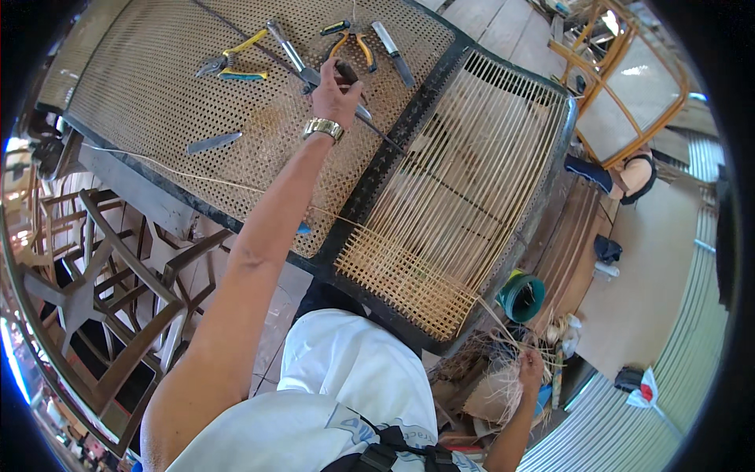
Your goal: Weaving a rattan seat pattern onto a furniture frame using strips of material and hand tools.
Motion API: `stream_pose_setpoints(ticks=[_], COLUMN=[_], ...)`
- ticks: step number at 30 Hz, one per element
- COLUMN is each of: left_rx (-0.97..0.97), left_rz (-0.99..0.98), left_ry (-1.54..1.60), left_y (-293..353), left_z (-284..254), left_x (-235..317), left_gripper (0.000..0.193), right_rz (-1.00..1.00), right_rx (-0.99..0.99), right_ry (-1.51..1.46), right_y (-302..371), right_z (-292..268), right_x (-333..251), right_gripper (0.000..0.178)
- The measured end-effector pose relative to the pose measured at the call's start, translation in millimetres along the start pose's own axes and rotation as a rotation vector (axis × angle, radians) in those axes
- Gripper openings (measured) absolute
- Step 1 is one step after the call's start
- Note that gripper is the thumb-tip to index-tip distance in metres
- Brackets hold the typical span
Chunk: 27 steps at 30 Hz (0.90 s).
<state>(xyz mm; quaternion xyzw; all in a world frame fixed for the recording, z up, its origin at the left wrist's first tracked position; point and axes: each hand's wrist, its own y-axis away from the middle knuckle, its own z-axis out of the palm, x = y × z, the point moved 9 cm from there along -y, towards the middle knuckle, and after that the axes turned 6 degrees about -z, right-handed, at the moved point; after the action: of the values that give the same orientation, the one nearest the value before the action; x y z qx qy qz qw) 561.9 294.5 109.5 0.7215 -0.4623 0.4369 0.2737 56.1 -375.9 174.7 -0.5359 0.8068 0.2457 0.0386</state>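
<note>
My left hand [336, 102], with a metal-banded watch at the wrist, reaches over a finished cane-mesh panel [267, 118]. Its fingers are curled round a dark-handled tool [346, 72], whose kind I cannot make out. A metal-handled knife [285, 46] and a thin dark rod [236, 30] lie against that hand. To the right, a dark-framed section carries rows of pale cane strands [480, 149], cross-woven at its near end [405, 279]. Low at the right, my right hand [532, 368] has its fingers closed on a cane strand [495, 318] coming off the woven edge.
Yellow-handled pliers [236, 61], orange-handled pliers [362, 51], a knife [393, 55] and a loose blade [214, 143] lie on the mesh. Wooden chair frames [134, 267] stand at left. A green bucket [521, 297] and loose cane fibres [507, 377] are at right, beyond which a person's leg [588, 171] shows.
</note>
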Motion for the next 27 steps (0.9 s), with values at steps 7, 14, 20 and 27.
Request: stream_pose_setpoints(ticks=[7,14,20,27], left_rx=[-0.347,-0.145,-0.728,-0.541], left_rz=[0.154,0.336,0.432,0.519], left_ry=[-0.193,-0.184,-0.127,-0.163], left_y=[19.9,115.1,316.7,279.4], left_z=[27.4,-27.3,2.6,6.2], left_x=[-2.4,48.4,55.5,83.3], left_gripper=[0.066,0.074,0.067,0.05], right_rz=[-0.003,-0.172,0.2,0.301], right_rx=[0.052,0.084,0.134,0.485], right_ry=[-0.058,0.513,0.204,-0.141], right_y=[16.8,13.7,-29.0,-57.0], right_z=[-24.7,-53.8,-53.2,-36.7], right_x=[-19.2,-34.9,-33.8,-17.2], right_gripper=[0.018,0.012,0.032,0.041])
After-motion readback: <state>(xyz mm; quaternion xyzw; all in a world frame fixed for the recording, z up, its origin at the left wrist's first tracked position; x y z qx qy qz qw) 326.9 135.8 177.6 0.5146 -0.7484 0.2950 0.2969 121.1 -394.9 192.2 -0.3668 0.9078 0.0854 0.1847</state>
